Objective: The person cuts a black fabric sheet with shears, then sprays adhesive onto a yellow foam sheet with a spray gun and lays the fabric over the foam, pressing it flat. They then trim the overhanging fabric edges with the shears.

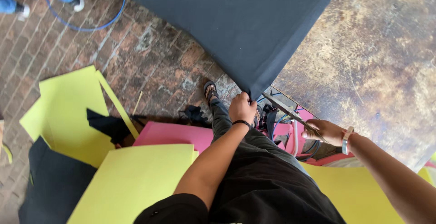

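The dark fabric sheet (236, 19) hangs off the worn table (377, 56) at upper centre; my left hand (242, 108) pinches its lowest corner while my right hand (324, 131) grips scissors (284, 109) just beside it. Three yellow sheets (68, 110) and one pink sheet (175, 134) crowd the brick floor (150, 56) below.

Cloth (236, 29) overhangs table (372, 56); sheets (131, 178) below on floor (150, 56).

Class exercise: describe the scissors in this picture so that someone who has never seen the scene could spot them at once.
Start at the big dark cloth hanging off the worn table. Follow it down to its lowest corner, pinched by the left hand. The scissors sit just right of that corner, held by the right hand: long metal blades, the only shiny tool among the cloth and the yellow and pink sheets.
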